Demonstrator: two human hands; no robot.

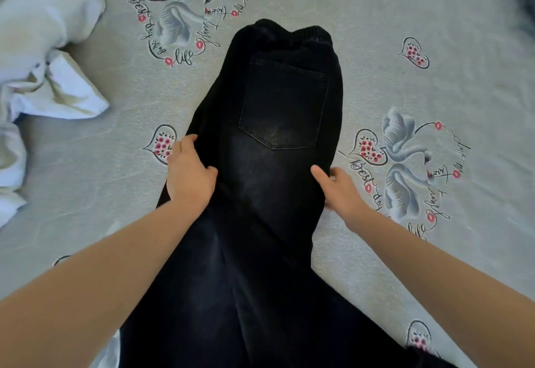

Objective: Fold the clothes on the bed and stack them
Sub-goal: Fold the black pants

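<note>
A pair of black jeans [272, 165] lies lengthwise in the middle of the bed, folded in half along its length, with the elastic waistband at the far end and a back pocket facing up. The legs run toward me and off the bottom of the view. My left hand [189, 173] grips the left edge of the jeans just below the seat, thumb on top of the cloth. At the right edge my right hand [338, 188] pinches the fabric, thumb on top and fingers tucked underneath.
The bed sheet [405, 84] is pale grey with printed swans, hearts and script. A crumpled white garment [43, 58] lies at the left edge of the bed. A bit of white cloth [111, 350] shows under my left forearm.
</note>
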